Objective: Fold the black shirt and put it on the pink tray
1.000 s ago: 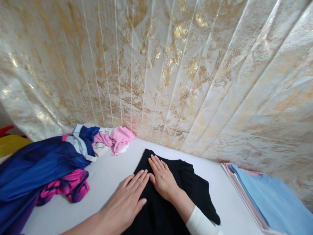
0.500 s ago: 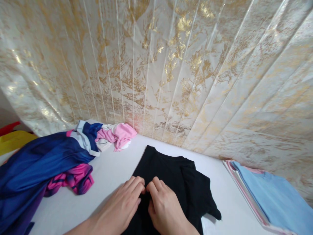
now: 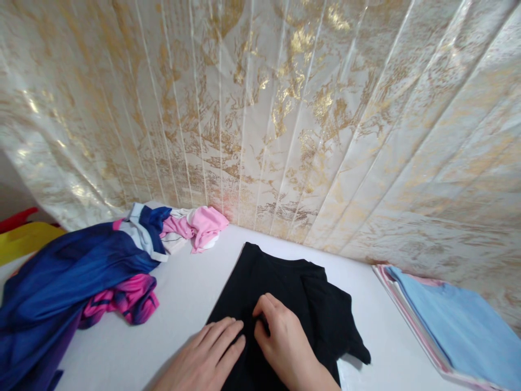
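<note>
A black T-shirt (image 3: 280, 277) lies partly folded on the white surface, its neckline at the far end and a sleeve sticking out to the right. My left hand (image 3: 209, 353) rests on the shirt's left side, fingers stretched out and lying on the cloth. Just to its right, my right hand (image 3: 285, 339) has curled fingers, with thumb and forefinger pinching the black fabric near the middle. The shirt's lower part runs out of the bottom of the view.
Rumpled blue clothing (image 3: 93, 266) and a pink-and-navy garment (image 3: 138, 298) lie at left, with light pink clothing (image 3: 207, 222) behind. A folded stack topped by a light blue shirt (image 3: 468, 326) sits at right. White-and-gold sheeting (image 3: 260, 136) hangs at the back.
Both hands have drawn back from the shirt's far end towards me. Both curled in on the cloth, then my left hand flattened out while my right fingers stayed bent.
</note>
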A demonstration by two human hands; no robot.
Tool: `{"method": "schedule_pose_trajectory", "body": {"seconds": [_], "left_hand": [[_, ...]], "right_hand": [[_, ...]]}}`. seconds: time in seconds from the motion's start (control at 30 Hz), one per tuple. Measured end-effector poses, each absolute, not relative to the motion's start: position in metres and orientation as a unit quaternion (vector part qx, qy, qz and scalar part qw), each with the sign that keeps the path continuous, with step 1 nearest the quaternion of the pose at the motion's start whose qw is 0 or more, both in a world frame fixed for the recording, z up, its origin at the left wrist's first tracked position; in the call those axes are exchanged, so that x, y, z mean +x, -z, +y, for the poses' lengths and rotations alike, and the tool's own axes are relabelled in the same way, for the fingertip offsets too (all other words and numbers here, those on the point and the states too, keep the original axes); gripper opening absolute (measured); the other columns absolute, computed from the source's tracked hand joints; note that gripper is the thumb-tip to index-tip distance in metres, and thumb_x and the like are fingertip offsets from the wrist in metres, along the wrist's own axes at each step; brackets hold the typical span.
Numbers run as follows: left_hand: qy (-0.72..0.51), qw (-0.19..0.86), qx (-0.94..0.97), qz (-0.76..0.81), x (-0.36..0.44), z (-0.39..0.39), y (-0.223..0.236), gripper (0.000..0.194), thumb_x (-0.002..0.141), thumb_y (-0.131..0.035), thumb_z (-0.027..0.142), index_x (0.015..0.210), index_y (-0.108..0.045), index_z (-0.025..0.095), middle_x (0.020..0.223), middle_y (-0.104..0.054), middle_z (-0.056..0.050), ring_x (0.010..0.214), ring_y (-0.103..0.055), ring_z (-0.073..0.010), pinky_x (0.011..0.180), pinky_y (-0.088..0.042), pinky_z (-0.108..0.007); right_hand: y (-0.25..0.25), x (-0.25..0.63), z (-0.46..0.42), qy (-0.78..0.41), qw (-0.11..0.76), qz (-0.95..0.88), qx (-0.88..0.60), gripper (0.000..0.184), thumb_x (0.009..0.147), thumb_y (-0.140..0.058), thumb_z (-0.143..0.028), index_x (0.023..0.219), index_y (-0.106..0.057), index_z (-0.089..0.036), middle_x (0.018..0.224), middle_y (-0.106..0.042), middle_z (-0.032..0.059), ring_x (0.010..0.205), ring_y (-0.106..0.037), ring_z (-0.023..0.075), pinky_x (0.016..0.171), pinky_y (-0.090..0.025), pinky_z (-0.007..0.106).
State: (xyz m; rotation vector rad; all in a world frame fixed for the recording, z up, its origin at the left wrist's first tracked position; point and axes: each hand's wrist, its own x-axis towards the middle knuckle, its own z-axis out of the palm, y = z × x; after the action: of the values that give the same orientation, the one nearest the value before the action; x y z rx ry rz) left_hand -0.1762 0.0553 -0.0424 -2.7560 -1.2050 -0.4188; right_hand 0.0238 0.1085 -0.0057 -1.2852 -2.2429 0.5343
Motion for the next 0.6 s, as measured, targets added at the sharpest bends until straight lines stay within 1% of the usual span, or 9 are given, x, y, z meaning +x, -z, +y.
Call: {"method": "schedule_pose_trajectory", "body": {"seconds": [0.07, 0.17, 0.3, 0.37, 0.47, 0.6], "left_hand": [[0.126, 0.05, -0.908, -0.396, -0.174, 0.053, 0.032, 0.063, 0.075, -0.043, 0.003, 0.135, -0.047, 0.021, 0.139, -0.052, -0.005, 0.121, -0.052, -0.0249, 0.1, -0.045, -0.035], [0.097, 0.045, -0.907, -0.407, -0.17, 0.052, 0.015, 0.065, 0.074, -0.042, 0.001, 0.136, -0.048, 0.019, 0.138, -0.053, -0.006, 0.12, -0.053, -0.0249, 0.099, -0.045, -0.036], [0.078, 0.015, -0.904, -0.42, -0.165, 0.052, 0.005, 0.064, 0.072, -0.041, 0.0, 0.132, -0.053, 0.019, 0.135, -0.055, -0.007, 0.118, -0.054, -0.0262, 0.098, -0.046, -0.038], [0.067, 0.019, -0.903, -0.424, -0.164, 0.052, 0.005, 0.065, 0.07, -0.041, 0.0, 0.132, -0.053, 0.019, 0.135, -0.055, -0.008, 0.118, -0.054, -0.0273, 0.097, -0.047, -0.039], [0.075, 0.032, -0.899, -0.43, -0.162, 0.052, 0.008, 0.064, 0.071, -0.04, 0.001, 0.132, -0.052, 0.017, 0.134, -0.056, -0.01, 0.118, -0.054, -0.0283, 0.096, -0.047, -0.041], [0.107, 0.038, -0.894, -0.433, -0.163, 0.053, 0.016, 0.059, 0.073, -0.038, 0.002, 0.127, -0.056, 0.019, 0.13, -0.059, -0.008, 0.116, -0.056, -0.0254, 0.096, -0.046, -0.037]], "right_hand": [[0.004, 0.024, 0.109, -0.206, 0.249, -0.815, -0.481, 0.029, 0.066, -0.045, 0.002, 0.083, -0.05, -0.021, 0.077, -0.057, -0.0002, 0.072, -0.056, 0.0157, 0.066, -0.042, 0.025], [0.0, 0.025, 0.107, -0.229, 0.233, -0.802, -0.5, 0.029, 0.067, -0.049, 0.0, 0.086, -0.051, -0.021, 0.074, -0.056, -0.0017, 0.067, -0.054, 0.0146, 0.063, -0.04, 0.024], [-0.011, 0.027, 0.102, -0.259, 0.209, -0.797, -0.504, 0.021, 0.071, -0.055, -0.005, 0.084, -0.055, -0.022, 0.076, -0.06, -0.001, 0.071, -0.056, 0.0154, 0.066, -0.042, 0.025], [-0.016, 0.028, 0.1, -0.272, 0.209, -0.801, -0.491, 0.017, 0.077, -0.053, -0.007, 0.082, -0.059, -0.022, 0.074, -0.063, -0.0009, 0.075, -0.057, 0.0158, 0.068, -0.043, 0.025], [-0.018, 0.03, 0.101, -0.304, 0.211, -0.803, -0.467, 0.024, 0.083, -0.046, -0.006, 0.082, -0.063, -0.023, 0.072, -0.065, -0.0023, 0.073, -0.059, 0.0141, 0.068, -0.042, 0.023], [-0.011, 0.028, 0.106, -0.337, 0.213, -0.783, -0.478, 0.023, 0.074, -0.053, -0.003, 0.082, -0.063, -0.022, 0.074, -0.064, -0.0035, 0.068, -0.058, 0.0118, 0.063, -0.041, 0.02]]}}
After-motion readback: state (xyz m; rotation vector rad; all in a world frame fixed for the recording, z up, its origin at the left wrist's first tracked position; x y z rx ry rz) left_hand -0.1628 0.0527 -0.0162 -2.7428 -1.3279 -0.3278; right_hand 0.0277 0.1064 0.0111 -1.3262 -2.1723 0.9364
